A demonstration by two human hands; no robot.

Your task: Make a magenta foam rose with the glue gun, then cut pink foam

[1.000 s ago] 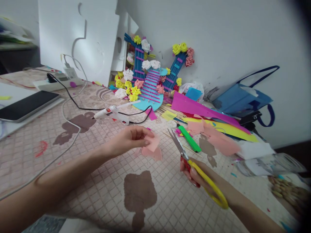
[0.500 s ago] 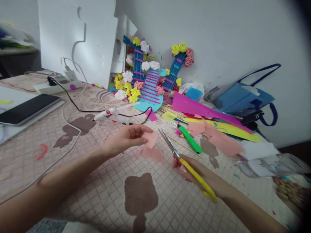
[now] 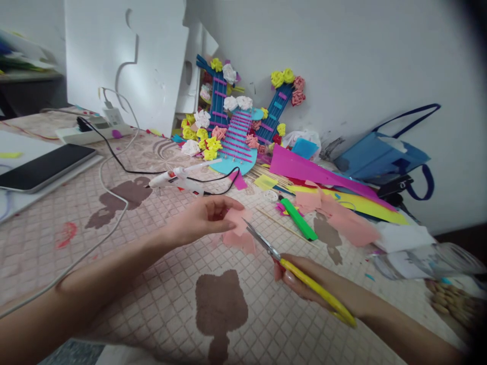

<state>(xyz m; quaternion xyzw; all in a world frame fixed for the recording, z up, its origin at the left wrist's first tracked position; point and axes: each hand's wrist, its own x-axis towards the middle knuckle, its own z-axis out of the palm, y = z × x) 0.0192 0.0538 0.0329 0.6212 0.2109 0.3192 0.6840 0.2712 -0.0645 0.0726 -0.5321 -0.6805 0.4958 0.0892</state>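
My left hand (image 3: 201, 218) pinches a small pink foam piece (image 3: 238, 221) above the table. Under it on the tablecloth lies another pink scrap (image 3: 240, 241). In my right hand (image 3: 308, 281) are yellow-handled scissors (image 3: 300, 276), fingers through the loops. Their metal blades point up and left, and the tips reach the edge of the held pink piece.
A white glue gun (image 3: 177, 178) with a black cord lies behind my left hand. Foam flowers and blue craft frames (image 3: 236, 126) stand at the wall, with coloured foam sheets (image 3: 323, 177), a green marker (image 3: 299, 219) and a blue bag (image 3: 380, 157) to the right. A phone (image 3: 43, 166) and a power strip (image 3: 89, 133) sit at left.
The scissors have swung left and lower; their tips, which stood apart from the pink piece, now meet it. My left hand has stayed almost still.
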